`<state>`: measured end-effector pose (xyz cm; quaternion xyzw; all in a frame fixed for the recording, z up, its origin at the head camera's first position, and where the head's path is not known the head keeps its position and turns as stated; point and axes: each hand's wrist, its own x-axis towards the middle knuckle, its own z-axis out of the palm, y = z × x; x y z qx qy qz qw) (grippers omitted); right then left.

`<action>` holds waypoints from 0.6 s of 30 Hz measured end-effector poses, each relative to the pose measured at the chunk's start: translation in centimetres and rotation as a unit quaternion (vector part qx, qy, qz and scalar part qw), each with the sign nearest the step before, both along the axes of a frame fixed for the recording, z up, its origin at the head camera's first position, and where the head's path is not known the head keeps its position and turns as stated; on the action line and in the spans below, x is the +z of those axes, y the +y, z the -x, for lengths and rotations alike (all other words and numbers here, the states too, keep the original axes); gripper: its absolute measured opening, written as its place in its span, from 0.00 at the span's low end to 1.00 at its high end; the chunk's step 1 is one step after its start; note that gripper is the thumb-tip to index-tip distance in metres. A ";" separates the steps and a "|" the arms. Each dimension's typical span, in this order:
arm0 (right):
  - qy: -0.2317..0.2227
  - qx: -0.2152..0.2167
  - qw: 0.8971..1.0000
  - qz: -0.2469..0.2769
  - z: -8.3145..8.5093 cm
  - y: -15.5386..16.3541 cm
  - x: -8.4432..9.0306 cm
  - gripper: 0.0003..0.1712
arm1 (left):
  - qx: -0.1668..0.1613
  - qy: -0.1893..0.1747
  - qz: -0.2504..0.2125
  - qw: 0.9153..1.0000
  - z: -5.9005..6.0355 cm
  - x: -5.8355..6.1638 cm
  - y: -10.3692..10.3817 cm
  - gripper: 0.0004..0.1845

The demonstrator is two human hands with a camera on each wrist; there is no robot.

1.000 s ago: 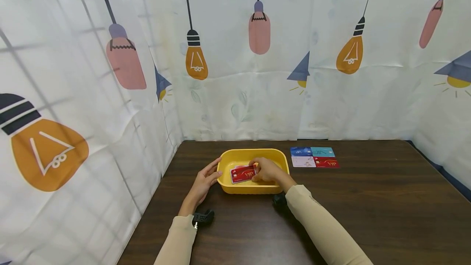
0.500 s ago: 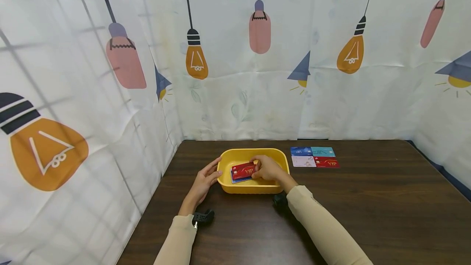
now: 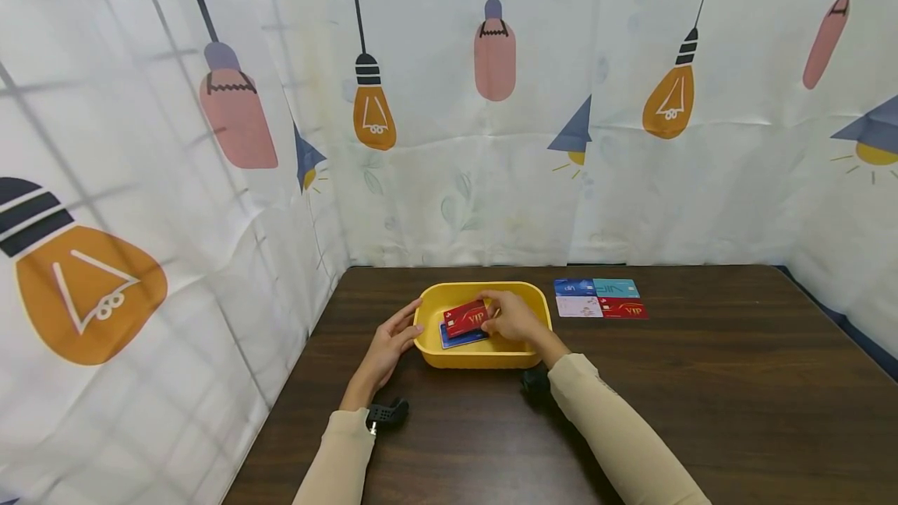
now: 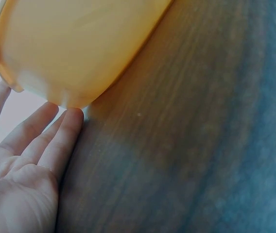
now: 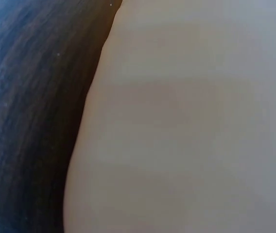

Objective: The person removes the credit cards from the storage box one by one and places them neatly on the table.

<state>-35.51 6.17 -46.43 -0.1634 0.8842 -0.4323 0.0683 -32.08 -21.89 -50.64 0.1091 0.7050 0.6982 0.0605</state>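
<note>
A yellow tub (image 3: 522, 351) stands on the dark wooden table (image 3: 701, 396). My right hand (image 3: 510, 316) reaches into the tub and pinches a red VIP card (image 3: 466, 318), lifted and tilted above a blue card (image 3: 459, 338) lying on the tub's floor. My left hand (image 3: 387, 346) lies flat on the table with straight fingers against the tub's left wall. In the left wrist view the fingertips (image 4: 72, 116) touch the tub's lower corner (image 4: 70, 58). The right wrist view is filled by a pale blurred surface close to the lens.
Several cards, blue (image 3: 573, 287), teal (image 3: 615, 287), white (image 3: 578, 306) and red (image 3: 624, 309), lie in a block right of the tub. Curtains printed with light bulbs (image 3: 491, 139) close in the table at the back and left. Bare tabletop spreads to the right and front.
My right hand has lifted the red VIP card up and back from the tub's floor, uncovering the blue card beneath. The left hand has not moved.
</note>
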 end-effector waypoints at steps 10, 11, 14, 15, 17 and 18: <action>-0.001 -0.006 1.000 0.028 -0.2 0.1 0.2 0.32 | -0.002 0.002 0.002 1.000 0.0 0.0 0.0 0.29; 0.000 -0.007 0.999 0.031 -0.2 0.1 0.2 0.32 | -0.002 0.001 0.002 1.000 0.0 0.0 0.0 0.29; 0.008 -0.012 0.999 0.042 -0.3 0.1 0.3 0.31 | 0.001 -0.001 0.002 1.000 0.0 0.0 0.1 0.29; 0.010 -0.012 0.999 0.047 -0.3 0.2 0.3 0.31 | 0.002 -0.002 0.001 1.000 0.0 0.0 0.1 0.29; 0.017 -0.009 0.998 0.055 -0.2 0.2 0.3 0.31 | 0.005 -0.002 -0.001 1.000 0.1 0.0 0.1 0.29; 0.020 -0.008 0.998 0.057 -0.2 0.2 0.3 0.31 | 0.006 -0.002 -0.002 1.000 0.1 0.0 0.1 0.29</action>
